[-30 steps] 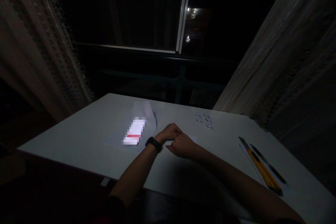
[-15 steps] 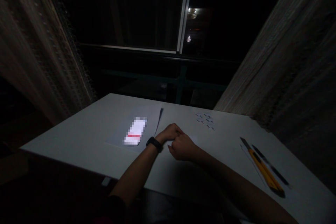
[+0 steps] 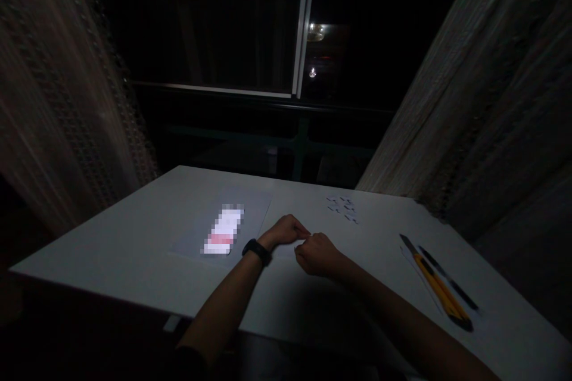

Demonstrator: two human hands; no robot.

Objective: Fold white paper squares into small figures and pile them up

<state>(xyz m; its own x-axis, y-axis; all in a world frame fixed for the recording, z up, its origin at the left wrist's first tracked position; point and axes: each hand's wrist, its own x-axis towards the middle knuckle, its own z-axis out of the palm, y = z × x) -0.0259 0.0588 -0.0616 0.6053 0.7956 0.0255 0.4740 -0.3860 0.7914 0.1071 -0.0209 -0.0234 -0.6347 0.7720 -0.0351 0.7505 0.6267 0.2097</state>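
My left hand (image 3: 286, 230), with a dark band on its wrist, reaches over the middle of the white table (image 3: 125, 238). Its fingers are pinched, the tips meeting my right hand (image 3: 318, 255). That right hand is curled closed, thumb against the fingers. Whatever lies between the fingertips is too small and dark to make out. Left of my hands, a glowing phone (image 3: 224, 228) with a blurred-out screen rests on a pale sheet of paper (image 3: 257, 205). Beyond my right hand, several small pale pieces with dark marks (image 3: 348, 209) lie in a cluster.
At the right lie a yellow utility knife (image 3: 435, 283) and a dark pen (image 3: 449, 278), side by side. Curtains (image 3: 411, 89) hang on both sides of a dark window (image 3: 210, 36) behind the table. The room is dim.
My right hand has shifted slightly away from the left, and the left fingers are more stretched. The sheet's raised right edge now looks flatter. The view has moved a little.
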